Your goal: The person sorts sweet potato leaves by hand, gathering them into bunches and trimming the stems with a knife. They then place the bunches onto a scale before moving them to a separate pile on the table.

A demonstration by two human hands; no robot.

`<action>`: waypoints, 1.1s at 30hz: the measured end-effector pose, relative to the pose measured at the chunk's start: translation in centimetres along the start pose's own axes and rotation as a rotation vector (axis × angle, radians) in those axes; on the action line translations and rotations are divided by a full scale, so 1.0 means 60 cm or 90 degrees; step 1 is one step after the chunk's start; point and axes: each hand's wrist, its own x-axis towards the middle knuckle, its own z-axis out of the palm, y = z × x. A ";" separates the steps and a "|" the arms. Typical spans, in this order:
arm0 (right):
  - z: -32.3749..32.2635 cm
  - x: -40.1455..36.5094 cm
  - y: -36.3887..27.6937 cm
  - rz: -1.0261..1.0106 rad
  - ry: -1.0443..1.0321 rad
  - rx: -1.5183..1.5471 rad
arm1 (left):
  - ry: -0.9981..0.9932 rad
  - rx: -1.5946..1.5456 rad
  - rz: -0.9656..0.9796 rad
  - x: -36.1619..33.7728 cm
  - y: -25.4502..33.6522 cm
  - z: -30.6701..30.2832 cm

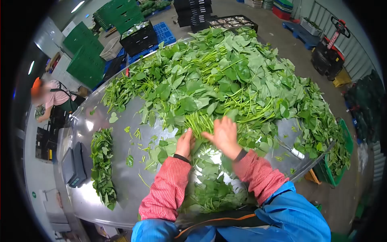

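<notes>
A large heap of leafy greens (242,76) with long pale-green stems covers the far half of a metal table (129,169). At the heap's near edge, my left hand (185,144) is closed at the left side of a bunch of stems (197,123); its fingertips are partly hidden. My right hand (225,137) lies over the bunch's right side, thumb stretched out and fingers apart, slightly blurred. Loose leaves (213,185) lie on the table below both hands. To the right is a knife (296,153) with a white handle.
On the left, a neat row of greens (103,167) lies beside a scale (73,165). A green crate (336,169) with greens stands at the right edge. Beyond are black crates (139,38), a pallet jack (330,52) and a person (56,94) at far left.
</notes>
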 end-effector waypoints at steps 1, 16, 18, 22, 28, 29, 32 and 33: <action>0.000 -0.010 -0.012 -0.023 0.010 0.002 | 0.005 -0.013 -0.014 -0.007 0.011 0.009; 0.027 0.006 -0.014 0.044 -0.010 0.116 | -0.014 0.118 0.061 -0.046 0.046 0.002; -0.035 0.029 -0.017 0.155 -0.154 0.183 | 0.018 0.067 0.059 -0.051 0.004 -0.037; -0.068 0.051 0.048 0.280 -0.207 0.803 | 0.051 -0.026 0.053 -0.081 -0.056 -0.091; -0.072 0.021 0.098 0.492 -0.280 1.180 | -0.003 -0.047 0.153 -0.115 -0.064 -0.082; -0.076 0.014 0.098 0.488 -0.274 1.179 | -0.014 -0.037 0.199 -0.118 -0.059 -0.078; -0.103 0.004 0.088 0.469 -0.275 1.118 | 0.033 0.216 0.473 -0.155 -0.017 -0.051; -0.106 0.002 0.087 0.408 -0.260 1.080 | 0.062 0.340 0.584 -0.179 0.008 -0.040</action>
